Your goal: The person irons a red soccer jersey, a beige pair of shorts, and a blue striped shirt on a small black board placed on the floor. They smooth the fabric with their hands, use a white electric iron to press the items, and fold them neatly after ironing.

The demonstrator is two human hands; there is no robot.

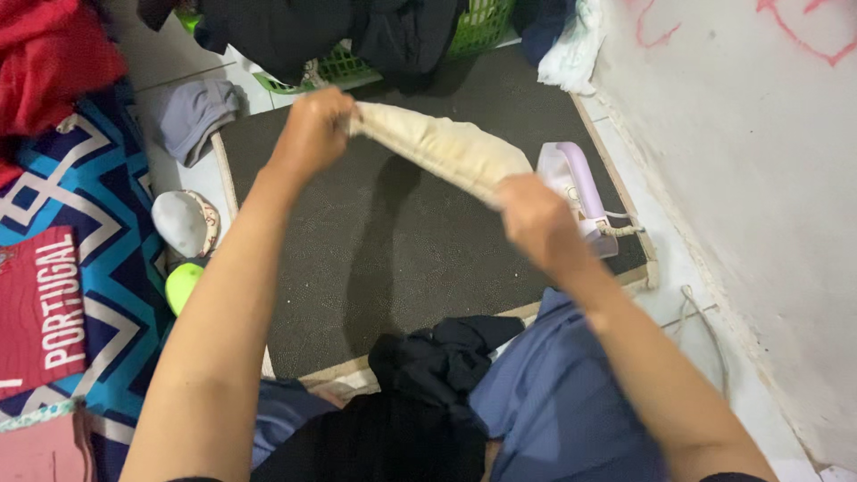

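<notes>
Cream cloth [442,147], rolled into a narrow band, was held taut above the dark mat [375,259], its ends gripped by the clenched left hand [312,129] and the clenched right hand [533,214]. A lilac iron [580,187] was noted on the mat just beside the right hand, dark clothing [437,357] at the near edge, and a green basket [473,31] beyond the far edge.

Home laundry spot: iron [578,192], clothes basket [473,31], floor mat [357,259].
</notes>
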